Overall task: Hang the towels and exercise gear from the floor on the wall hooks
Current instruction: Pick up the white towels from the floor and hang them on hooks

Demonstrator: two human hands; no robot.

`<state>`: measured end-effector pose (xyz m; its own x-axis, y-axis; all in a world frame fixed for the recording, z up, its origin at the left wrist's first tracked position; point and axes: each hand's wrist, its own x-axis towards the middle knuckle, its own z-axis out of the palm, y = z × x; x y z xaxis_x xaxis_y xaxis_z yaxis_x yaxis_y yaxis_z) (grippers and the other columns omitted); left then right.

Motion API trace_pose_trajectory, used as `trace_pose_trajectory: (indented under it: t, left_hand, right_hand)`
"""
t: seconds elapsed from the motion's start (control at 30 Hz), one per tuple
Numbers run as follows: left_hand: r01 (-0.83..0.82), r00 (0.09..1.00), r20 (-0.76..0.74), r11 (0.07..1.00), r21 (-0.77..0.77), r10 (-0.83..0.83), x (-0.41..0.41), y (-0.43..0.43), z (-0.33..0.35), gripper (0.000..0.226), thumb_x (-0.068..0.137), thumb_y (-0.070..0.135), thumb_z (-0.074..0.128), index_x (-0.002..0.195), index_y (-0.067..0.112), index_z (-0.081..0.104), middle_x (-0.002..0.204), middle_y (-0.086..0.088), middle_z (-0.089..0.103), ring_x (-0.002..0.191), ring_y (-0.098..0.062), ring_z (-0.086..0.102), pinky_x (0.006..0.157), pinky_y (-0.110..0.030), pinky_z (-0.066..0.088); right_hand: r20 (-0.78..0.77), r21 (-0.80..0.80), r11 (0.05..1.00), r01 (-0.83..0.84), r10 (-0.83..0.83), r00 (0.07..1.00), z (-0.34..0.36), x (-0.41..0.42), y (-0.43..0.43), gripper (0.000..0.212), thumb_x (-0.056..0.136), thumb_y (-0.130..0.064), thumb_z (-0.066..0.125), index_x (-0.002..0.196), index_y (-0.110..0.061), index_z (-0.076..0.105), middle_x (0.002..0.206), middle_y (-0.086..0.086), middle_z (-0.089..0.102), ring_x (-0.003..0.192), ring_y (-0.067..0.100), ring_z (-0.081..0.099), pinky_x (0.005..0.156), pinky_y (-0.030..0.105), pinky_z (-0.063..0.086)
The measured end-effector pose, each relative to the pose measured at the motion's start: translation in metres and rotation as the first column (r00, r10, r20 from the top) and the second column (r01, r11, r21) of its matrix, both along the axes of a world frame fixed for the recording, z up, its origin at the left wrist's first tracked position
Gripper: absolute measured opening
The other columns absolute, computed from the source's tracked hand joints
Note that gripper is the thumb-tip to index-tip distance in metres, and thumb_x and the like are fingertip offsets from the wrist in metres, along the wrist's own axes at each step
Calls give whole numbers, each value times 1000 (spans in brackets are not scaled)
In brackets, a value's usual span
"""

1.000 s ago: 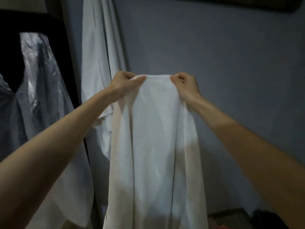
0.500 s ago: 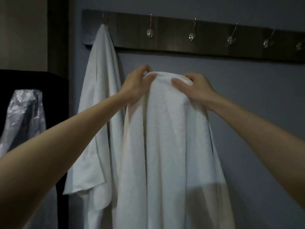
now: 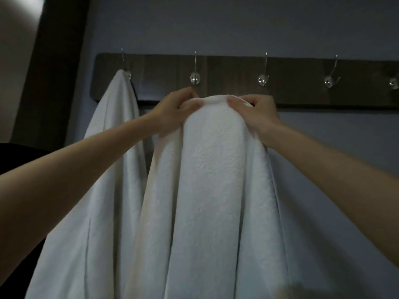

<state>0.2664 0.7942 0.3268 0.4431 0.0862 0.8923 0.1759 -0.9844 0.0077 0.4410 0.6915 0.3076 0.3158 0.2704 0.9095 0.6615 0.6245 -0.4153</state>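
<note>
I hold a white towel (image 3: pixel 211 180) up in front of the wall, its top fold bunched between my hands and the rest hanging down in long folds. My left hand (image 3: pixel 172 111) pinches the fold's left side. My right hand (image 3: pixel 254 113) pinches its right side. The fold sits just under the lower edge of a dark wooden hook rail (image 3: pixel 226 67). Above my left hand is a bare metal hook (image 3: pixel 195 77); a second bare hook (image 3: pixel 263 79) is above my right hand. Another white towel (image 3: pixel 116 130) hangs from the leftmost hook (image 3: pixel 127 72).
More bare hooks (image 3: pixel 330 80) follow to the right along the rail. The wall (image 3: pixel 334 147) is grey-blue. A dark vertical frame (image 3: pixel 54 72) stands at the left.
Both hands have lifted the towel's top fold higher, to just under the rail. My view has tilted upward, so the hooks sit lower and closer in the frame.
</note>
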Motion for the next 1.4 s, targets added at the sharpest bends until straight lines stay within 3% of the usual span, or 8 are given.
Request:
trace_pose_trajectory:
  t: [0.2, 0.37, 0.57, 0.67, 0.77, 0.9, 1.07, 1.4]
  left_hand:
    - [-69, 989, 130, 996, -47, 75, 14, 16, 33, 24, 88, 39, 60, 90, 16, 66, 74, 10, 55, 62, 3, 48, 53, -4, 37]
    - [-147, 960, 248, 988, 41, 133, 19, 25, 61, 22, 86, 36, 64, 89, 14, 67, 80, 2, 59, 71, -4, 51, 58, -13, 40]
    - [-292, 875, 431, 950, 111, 219, 22, 40, 98, 23, 87, 37, 61, 95, 15, 65, 88, 2, 61, 85, -16, 58, 72, -27, 44]
    - [-336, 844, 471, 938, 89, 257, 22, 50, 115, 23, 87, 39, 59, 97, 20, 63, 97, -2, 64, 95, -24, 60, 84, -36, 49]
    - [-350, 839, 468, 934, 75, 277, 24, 64, 126, 23, 86, 43, 58, 97, 23, 62, 104, -2, 65, 99, -24, 59, 89, -41, 49]
    - [-328, 839, 481, 942, 74, 254, 26, 88, 131, 24, 85, 46, 57, 96, 25, 62, 100, -1, 67, 96, -23, 61, 86, -42, 50]
    - [-318, 803, 560, 942, 111, 204, 36, 112, 124, 20, 87, 45, 55, 92, 27, 60, 92, 8, 64, 85, -15, 57, 72, -32, 44]
    - [-284, 799, 589, 941, 184, 126, 41, 114, 80, 19, 92, 40, 50, 97, 22, 54, 85, 6, 64, 79, -15, 57, 68, -31, 38]
  right_hand:
    - [-72, 84, 986, -143, 149, 986, 45, 20, 38, 14, 79, -33, 73, 81, -20, 67, 77, -8, 64, 71, 4, 60, 59, 15, 51]
    - [10, 157, 978, -140, 140, 990, 79, 29, 64, 13, 79, -32, 73, 78, -20, 67, 74, -9, 63, 69, 5, 58, 64, 22, 48]
    - [192, 348, 936, -62, -6, 981, 117, 27, 80, 16, 73, -33, 77, 71, -24, 64, 68, -14, 59, 63, -5, 52, 65, 15, 44]
    - [278, 409, 910, 73, -200, 940, 130, 27, 91, 29, 70, -39, 79, 81, -14, 68, 75, -7, 61, 69, 2, 52, 60, 12, 36]
    - [259, 425, 898, 112, -239, 936, 140, 27, 104, 29, 72, -37, 77, 79, -9, 71, 75, 3, 66, 72, 5, 54, 57, 13, 35]
    - [206, 413, 899, 147, -250, 946, 147, 24, 122, 20, 76, -33, 75, 83, -15, 74, 83, 2, 71, 73, 6, 60, 56, 10, 39]
    - [142, 442, 862, 248, -340, 930, 147, 21, 138, 14, 74, -35, 75, 82, -23, 71, 83, -6, 69, 79, 10, 63, 71, 27, 52]
    - [191, 419, 876, 240, -344, 919, 116, 18, 139, 13, 83, -33, 67, 84, -20, 65, 80, -8, 63, 72, 6, 58, 64, 19, 49]
